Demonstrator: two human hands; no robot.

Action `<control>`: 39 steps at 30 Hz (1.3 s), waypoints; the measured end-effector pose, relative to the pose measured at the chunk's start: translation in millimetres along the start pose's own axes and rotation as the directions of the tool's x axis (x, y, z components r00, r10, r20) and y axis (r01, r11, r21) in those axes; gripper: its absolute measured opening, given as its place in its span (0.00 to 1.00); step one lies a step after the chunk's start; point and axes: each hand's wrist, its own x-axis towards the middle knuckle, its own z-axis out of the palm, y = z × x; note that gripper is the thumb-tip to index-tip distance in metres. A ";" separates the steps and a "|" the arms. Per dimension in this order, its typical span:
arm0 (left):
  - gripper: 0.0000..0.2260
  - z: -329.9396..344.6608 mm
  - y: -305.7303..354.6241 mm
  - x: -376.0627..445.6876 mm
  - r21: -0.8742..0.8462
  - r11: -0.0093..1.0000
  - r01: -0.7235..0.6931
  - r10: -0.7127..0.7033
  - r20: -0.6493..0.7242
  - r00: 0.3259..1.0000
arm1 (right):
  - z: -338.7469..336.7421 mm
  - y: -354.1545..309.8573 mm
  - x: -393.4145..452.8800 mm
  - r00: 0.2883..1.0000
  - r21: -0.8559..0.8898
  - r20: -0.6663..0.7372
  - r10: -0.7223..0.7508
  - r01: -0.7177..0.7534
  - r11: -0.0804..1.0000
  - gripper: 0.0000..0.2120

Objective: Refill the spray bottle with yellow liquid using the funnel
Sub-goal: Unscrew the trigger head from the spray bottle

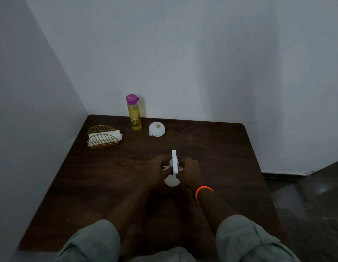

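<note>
1. We see a dark wooden tabletop (pixel 211 148) set into a corner of pale walls, in dim light.
2. Near the middle of it stands the spray bottle (pixel 172 181), seen from above, with its white spray head (pixel 174 161) pointing away from us.
3. Our left hand (pixel 157 170) curls around the left side of the bottle, just under the head; this grip looks closed on it, though the fingers are dark and blurred.
4. Our right hand (pixel 190 172) curls around the right side at the same height, its grip also closed on the bottle. We cannot tell whether either hand touches the head itself.
5. An orange band (pixel 203 191) sits on the right wrist, and pale grey sleeves (pixel 245 241) cover both forearms at the bottom edge.
6. The white funnel (pixel 157 129) lies on the tabletop well beyond the hands, its wide mouth facing up.
7. Just left of the funnel, close to the back wall, stands a clear bottle of yellow liquid (pixel 135 118), upright, its purple cap (pixel 132 98) on.
8. Further left, near the side wall, sits a gold wire holder (pixel 102 138) with white napkins (pixel 115 134) in it.
</note>
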 end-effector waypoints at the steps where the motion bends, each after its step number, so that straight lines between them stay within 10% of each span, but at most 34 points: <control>1: 0.16 3.3 2.7 1.8 -0.021 0.999 -0.038 0.038 -0.009 0.999 | 0.5 1.4 1.6 1.000 -0.001 0.011 0.010 -0.010 1.000 0.12; 20: 0.16 -20.8 32.2 -44.7 0.185 0.825 -0.534 0.537 0.035 0.843 | -6.4 -1.2 1.1 0.999 -0.128 0.053 -0.004 0.011 0.992 0.11; 31: 0.12 -13.7 24.9 -117.6 0.291 0.394 -0.872 0.780 0.396 0.485 | -0.5 2.3 5.1 0.999 -0.115 0.039 -0.027 0.032 0.993 0.17; 39: 0.14 -38.6 39.6 -130.2 0.323 0.479 -0.816 0.788 0.253 0.562 | -4.0 2.9 2.2 0.998 -0.045 0.051 -0.031 0.033 0.998 0.12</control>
